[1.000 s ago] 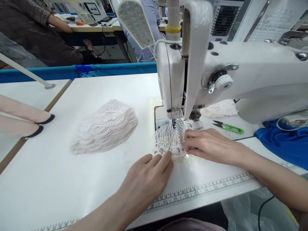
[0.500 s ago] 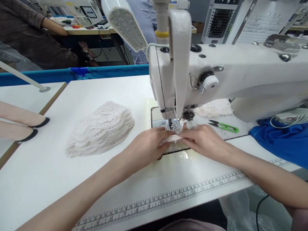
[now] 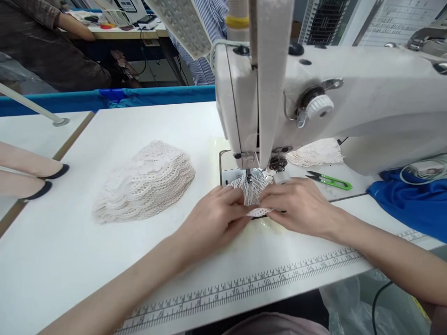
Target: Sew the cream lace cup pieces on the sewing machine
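We hold our left hand [image 3: 218, 214] and right hand [image 3: 300, 204] close together, backs up, fingers bent inward in a pinch, thumbs beneath; whether the fingertips meet is hard to tell. Our bare left forearm [image 3: 132, 286] slants in from lower left, our right forearm [image 3: 380, 253] from the right.

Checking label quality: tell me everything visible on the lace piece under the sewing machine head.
The lace piece is off-white openwork, apparently thread or cord, with slender strands fanning toward the person and a denser, pierced near edge. It sits on the metal plate, its far part at the presser foot; whether the foot presses it can't be told. The left hand and right hand hold the near edge, which looks bent up. They hide its sides.
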A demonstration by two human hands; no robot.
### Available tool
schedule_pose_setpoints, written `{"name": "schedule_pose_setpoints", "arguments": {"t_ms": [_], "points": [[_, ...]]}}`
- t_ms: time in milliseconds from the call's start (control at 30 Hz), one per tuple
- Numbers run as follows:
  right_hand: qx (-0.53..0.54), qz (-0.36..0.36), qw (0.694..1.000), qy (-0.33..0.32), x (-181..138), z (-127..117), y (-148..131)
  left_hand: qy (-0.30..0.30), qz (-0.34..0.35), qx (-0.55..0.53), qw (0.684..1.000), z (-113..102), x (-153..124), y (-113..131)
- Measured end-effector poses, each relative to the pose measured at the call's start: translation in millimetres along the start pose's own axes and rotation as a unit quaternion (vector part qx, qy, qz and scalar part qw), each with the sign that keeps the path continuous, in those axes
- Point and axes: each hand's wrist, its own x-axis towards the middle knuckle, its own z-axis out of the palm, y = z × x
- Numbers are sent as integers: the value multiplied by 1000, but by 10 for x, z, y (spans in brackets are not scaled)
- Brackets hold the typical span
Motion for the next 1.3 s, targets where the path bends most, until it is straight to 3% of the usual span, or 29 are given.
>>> {"name": "schedule_pose_setpoints", "arguments": {"t_ms": [100,167,300,600,1300], "points": [[-74,-59,995,18,-10,15,-24,72,55,197,976,106,-124,100],[-91,-73,993,13,-11,28,-35,77,58,249,964,142,-177,145],[-93,-80,992,-3,-8,31,-38,57,52,231,970,174,-219,150],[-96,-73,993,-1,9,48,-26,71,43,200,976,208,-209,69],[-202,-67,976,56,82,237,164,105,23,174,979,220,-24,-151]]}}
